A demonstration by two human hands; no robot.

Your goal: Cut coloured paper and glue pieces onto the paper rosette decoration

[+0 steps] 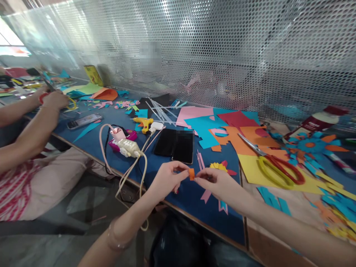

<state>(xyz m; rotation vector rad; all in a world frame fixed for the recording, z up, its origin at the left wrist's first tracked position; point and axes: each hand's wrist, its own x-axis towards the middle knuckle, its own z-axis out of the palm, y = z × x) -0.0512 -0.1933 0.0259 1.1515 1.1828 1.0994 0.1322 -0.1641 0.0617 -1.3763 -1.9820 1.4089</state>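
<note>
A small orange paper piece (pixel 191 174) is pinched between my two hands above the blue table's front edge. My left hand (pixel 170 178) holds its left side between thumb and fingers. On its right side, the fingertips of my right hand (pixel 213 179) close on the same piece. Just behind my right hand lies a yellow and red paper flower (pixel 218 166), partly covered by the hand. Pink and blue ribbon-like strips (pixel 206 195) show beneath it. Two dark phones (pixel 183 147) rest side by side behind my hands.
Large scissors (pixel 271 163) lie on yellow and orange paper at right. A power strip with cables (pixel 126 145) and a yellow glue gun (pixel 144 124) are at left. Behind stands a perforated metal panel (pixel 178 44). Another person's hands (pixel 55 100) hold scissors farther left.
</note>
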